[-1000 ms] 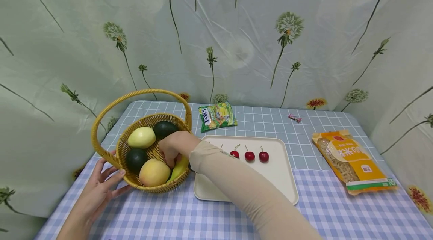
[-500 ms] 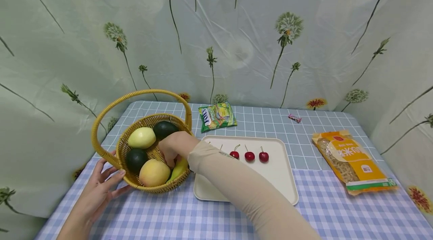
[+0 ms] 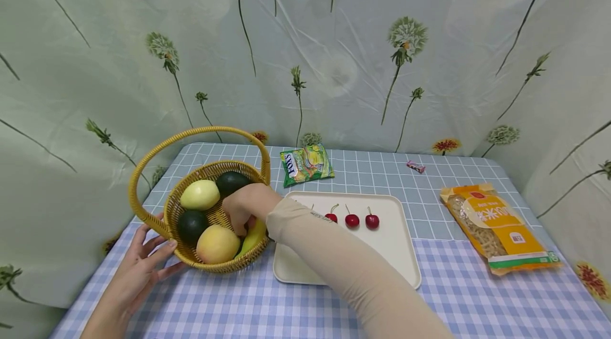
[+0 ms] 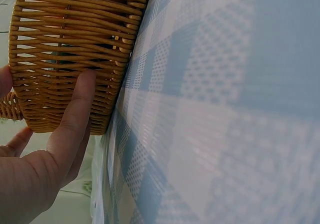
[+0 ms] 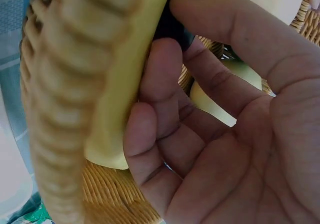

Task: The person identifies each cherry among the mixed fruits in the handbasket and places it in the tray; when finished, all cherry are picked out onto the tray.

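A wicker basket point(image 3: 205, 270) with a tall hooped handle stands at the table's left. In it lie two dark green avocados point(image 3: 193, 226), a pale yellow-green fruit point(image 3: 200, 194), a peach point(image 3: 218, 244) and a long yellow fruit point(image 3: 252, 241). My left hand point(image 3: 138, 270) touches the basket's left side, its fingers spread along the woven wall point(image 4: 75, 43) in the left wrist view. Inside the basket, beside the yellow fruit point(image 5: 122, 93), my right hand point(image 5: 215, 114) pinches a small dark, smooth thing point(image 5: 172, 26) between thumb and fingertips; its kind I cannot tell.
Right of the basket is a cream tray point(image 3: 386, 259) with a row of cherries point(image 3: 352, 220), partly covered by the right sleeve point(image 3: 343, 270). A green FOX'S bag point(image 3: 307, 165) and small pink-wrapped sweet point(image 3: 416, 167) lie behind; an orange food packet point(image 3: 498, 227) lies at right.
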Tool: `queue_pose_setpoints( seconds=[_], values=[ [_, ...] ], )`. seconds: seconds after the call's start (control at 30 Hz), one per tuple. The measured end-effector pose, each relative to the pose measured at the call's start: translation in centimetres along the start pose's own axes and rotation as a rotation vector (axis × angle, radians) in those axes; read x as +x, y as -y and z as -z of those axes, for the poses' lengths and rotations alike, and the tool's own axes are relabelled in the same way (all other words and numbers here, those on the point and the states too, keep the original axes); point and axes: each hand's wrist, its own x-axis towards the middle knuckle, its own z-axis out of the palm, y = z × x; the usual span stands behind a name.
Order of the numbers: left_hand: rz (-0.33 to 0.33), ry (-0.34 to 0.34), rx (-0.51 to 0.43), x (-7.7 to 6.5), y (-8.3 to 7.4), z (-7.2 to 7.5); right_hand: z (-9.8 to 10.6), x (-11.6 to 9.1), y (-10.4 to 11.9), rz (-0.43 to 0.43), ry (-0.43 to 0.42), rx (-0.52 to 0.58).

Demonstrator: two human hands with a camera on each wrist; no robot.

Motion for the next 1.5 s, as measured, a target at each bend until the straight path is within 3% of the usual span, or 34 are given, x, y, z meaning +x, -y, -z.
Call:
queue_pose_setpoints(
  seconds=[0.13, 0.17, 0.5, 0.73, 1.1, 1.5],
  values=[
    [-0.005, 0.001, -0.002, 0.0, 0.0, 0.0, 0.0, -0.2, -0.3, 0.038, -0.007, 0.020],
    [-0.005, 0.001, -0.003, 0.0, 0.0, 0.0, 0.2, -1.1, -0.2, 0.070, -0.005, 0.021],
    [-0.004, 0.001, -0.005, -0.1, 0.1, -0.1, -0.1, -1.3, -0.9, 0.091, 0.001, 0.137],
    [-0.003, -0.001, -0.004, -0.1, 0.0, -0.1, -0.2, -1.5, -0.9, 0.088, -0.015, 0.161],
    [0.016, -0.012, 0.005, 0.0, -0.2, -0.2, -0.1, -2.0, -1.5, 0.096, -0.119, 0.090],
    [0.019, -0.010, -0.005, 0.0, -0.1, -0.1, -0.5, -4.9, -4.5, 0.268, -0.281, 0.134]
  ],
)
